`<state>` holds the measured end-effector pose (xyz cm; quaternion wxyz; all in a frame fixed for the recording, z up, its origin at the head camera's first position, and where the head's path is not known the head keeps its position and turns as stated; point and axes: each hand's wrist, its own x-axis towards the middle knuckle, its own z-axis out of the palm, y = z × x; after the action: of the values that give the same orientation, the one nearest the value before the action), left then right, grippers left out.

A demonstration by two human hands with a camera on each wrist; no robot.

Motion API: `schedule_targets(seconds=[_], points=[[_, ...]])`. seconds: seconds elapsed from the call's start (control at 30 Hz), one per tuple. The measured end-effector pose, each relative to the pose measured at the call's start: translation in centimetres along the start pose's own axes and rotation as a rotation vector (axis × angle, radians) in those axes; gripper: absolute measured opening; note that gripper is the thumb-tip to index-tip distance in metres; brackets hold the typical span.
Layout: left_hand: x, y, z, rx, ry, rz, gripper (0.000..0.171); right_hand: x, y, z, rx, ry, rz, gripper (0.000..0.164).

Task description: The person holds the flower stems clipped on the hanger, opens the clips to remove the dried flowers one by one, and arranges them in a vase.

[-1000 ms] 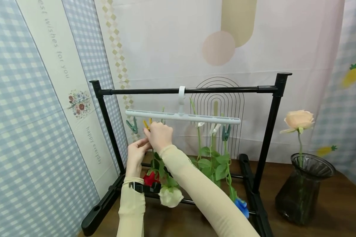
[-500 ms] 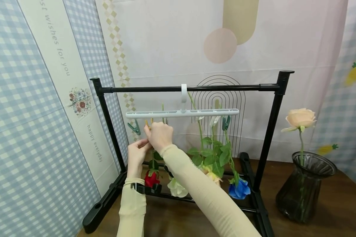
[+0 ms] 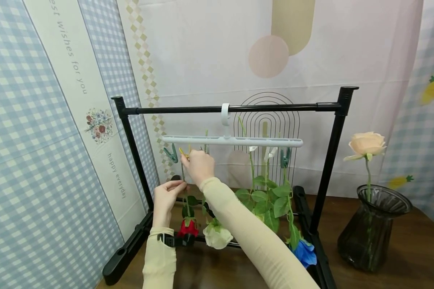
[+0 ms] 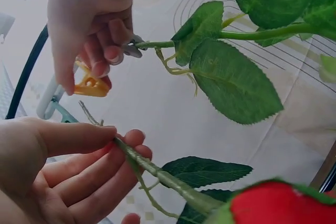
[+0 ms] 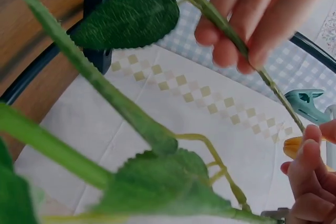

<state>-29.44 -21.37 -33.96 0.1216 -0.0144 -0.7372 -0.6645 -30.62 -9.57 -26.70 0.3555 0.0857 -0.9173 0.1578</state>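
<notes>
My left hand (image 3: 166,197) pinches the stem of a red rose (image 3: 189,227) between thumb and fingertips, bloom hanging down. In the left wrist view, the stem's bare tip (image 4: 86,109) stands just under a yellow clip (image 4: 92,85), apart from it. My right hand (image 3: 199,166) pinches that clip, which is on the pale hanger (image 3: 235,141). A grey clip (image 4: 134,48) beside my right fingers holds another stem; a white rose (image 3: 218,235) hangs there. The left end of the hanger carries a green clip (image 3: 170,153) with nothing in it.
The hanger hooks over a black rack's top bar (image 3: 275,107). To the right, white clips (image 3: 271,153) and a green clip (image 3: 285,158) hold leafy stems, with a blue rose (image 3: 304,253) lowest. A dark glass vase (image 3: 367,237) with a peach rose (image 3: 367,144) stands right of the rack.
My left hand has come down a little with the red rose, away from the right hand. The hanger and its flowers have swung to the right.
</notes>
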Motion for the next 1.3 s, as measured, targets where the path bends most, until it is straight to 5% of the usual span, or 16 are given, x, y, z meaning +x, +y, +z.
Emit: schedule_targets(seconds=[0.17,0.37,0.53,0.7,0.83,0.93,1.13,1.3], points=[[-0.9,0.2,-0.8,0.025,-0.055,-0.001,0.028,-0.1,0.2,-0.6,0.090,-0.018,0.027,0.038],[-2.6,2.0,-2.1,0.046,-0.082,0.003,0.030,-1.6,0.9,-2.5,0.184,0.122,-0.094,0.024],[-4.3,4.0,-2.0,0.014,-0.116,0.063,0.031,-3.7,1.9,-5.7,0.285,0.285,-0.340,0.017],[-5.8,5.4,-0.7,-0.084,-0.157,0.161,0.027,-6.0,3.6,-8.6,0.301,0.405,-0.708,0.016],[-6.5,5.8,0.6,-0.149,-0.207,0.168,0.026,-7.4,5.6,-10.0,0.206,0.399,-0.985,0.016],[-6.8,5.9,1.5,-0.182,-0.267,0.146,0.027,-8.0,7.3,-10.6,0.078,0.374,-1.114,0.022],[-7.6,6.1,4.0,-0.220,-0.449,0.095,0.027,-9.2,11.3,-11.5,-0.181,0.385,-1.264,0.034],[-8.0,6.0,5.9,-0.217,-0.519,0.059,0.025,-10.3,13.5,-11.8,-0.252,0.399,-1.312,0.037]])
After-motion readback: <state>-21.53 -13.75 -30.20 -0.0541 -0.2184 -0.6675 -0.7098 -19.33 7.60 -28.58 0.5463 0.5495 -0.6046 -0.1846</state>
